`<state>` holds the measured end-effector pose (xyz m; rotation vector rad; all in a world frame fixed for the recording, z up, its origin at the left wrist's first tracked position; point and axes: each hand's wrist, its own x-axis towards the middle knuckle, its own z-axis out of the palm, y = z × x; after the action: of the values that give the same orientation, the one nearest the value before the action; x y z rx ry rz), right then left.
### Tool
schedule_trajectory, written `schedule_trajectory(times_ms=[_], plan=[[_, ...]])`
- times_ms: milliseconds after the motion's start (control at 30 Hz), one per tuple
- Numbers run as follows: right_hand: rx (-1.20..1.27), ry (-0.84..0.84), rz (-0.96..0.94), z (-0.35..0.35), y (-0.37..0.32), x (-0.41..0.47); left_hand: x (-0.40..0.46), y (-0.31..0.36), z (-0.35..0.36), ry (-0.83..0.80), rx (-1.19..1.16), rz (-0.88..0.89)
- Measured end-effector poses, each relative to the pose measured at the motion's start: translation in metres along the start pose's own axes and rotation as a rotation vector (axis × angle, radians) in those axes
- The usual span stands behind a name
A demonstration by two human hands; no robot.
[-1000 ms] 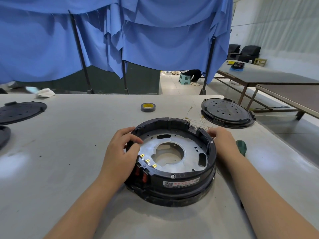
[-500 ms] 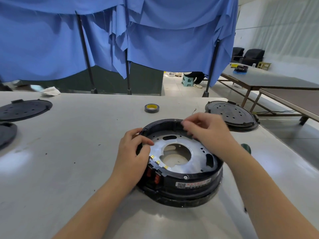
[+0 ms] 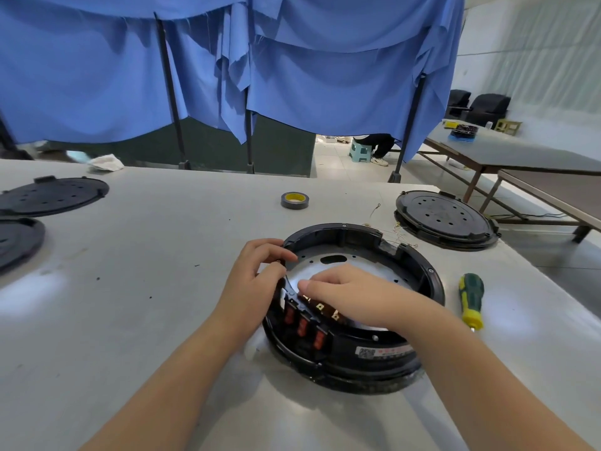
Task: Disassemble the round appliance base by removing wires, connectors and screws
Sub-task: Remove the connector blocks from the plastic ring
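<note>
While the round black plastic appliance base (image 3: 354,320) sits on the grey table (image 3: 130,320), red connectors (image 3: 302,325) at its near-left rim remain seated, so much work seems left. Above them, the right hand (image 3: 354,299) pinches something small I cannot identify; the left hand (image 3: 253,284) curls over the left rim. Right of the base lies a green-and-yellow screwdriver (image 3: 470,299); behind it, loose thin wires (image 3: 401,232) suggest some removal done.

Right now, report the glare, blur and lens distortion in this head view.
Head view: soft glare patches on the table and the metal plate of the appliance base; slight blur on the right hand; wide-angle bending bows the blue curtain and its poles.
</note>
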<state>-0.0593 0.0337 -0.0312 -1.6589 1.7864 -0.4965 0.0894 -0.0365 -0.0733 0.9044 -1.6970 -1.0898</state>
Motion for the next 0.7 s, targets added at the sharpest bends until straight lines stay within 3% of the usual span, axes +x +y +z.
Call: schedule_trajectory(times_ms=[200, 400, 700], plan=[[0.069, -0.012, 0.057, -0.001, 0.007, 0.002, 0.001, 0.016, -0.018, 0.058, 0.099, 0.062], [0.184, -0.016, 0.089, -0.001, 0.007, 0.005, -0.005, 0.031, -0.031, -0.232, 0.327, 0.045], [0.16, 0.018, 0.116, 0.001, 0.001, 0.004, -0.012, 0.052, -0.038, -0.385, 0.598, -0.032]])
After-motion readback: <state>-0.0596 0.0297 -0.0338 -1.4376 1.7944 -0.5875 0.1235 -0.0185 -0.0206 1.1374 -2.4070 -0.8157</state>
